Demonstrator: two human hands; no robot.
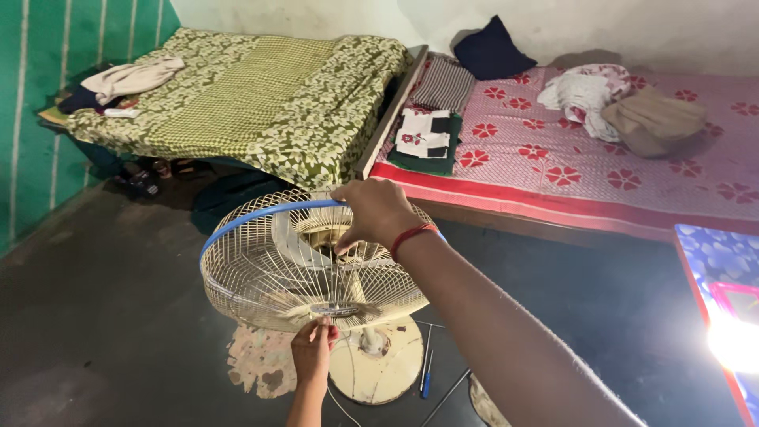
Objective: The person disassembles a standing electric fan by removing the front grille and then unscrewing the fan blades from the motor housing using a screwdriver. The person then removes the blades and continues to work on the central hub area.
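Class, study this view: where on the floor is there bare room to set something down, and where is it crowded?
Bare dark floor lies left of the fan guard, toward the green wall. More floor lies between the red bed and the arm. Crowded: around the fan base, with tools and both hands.

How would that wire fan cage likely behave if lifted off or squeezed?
The fan cage is thin open wire, so probably light and somewhat springy. The right hand grips its blue rim; the left hand touches the lower edge. Its wires could bend.
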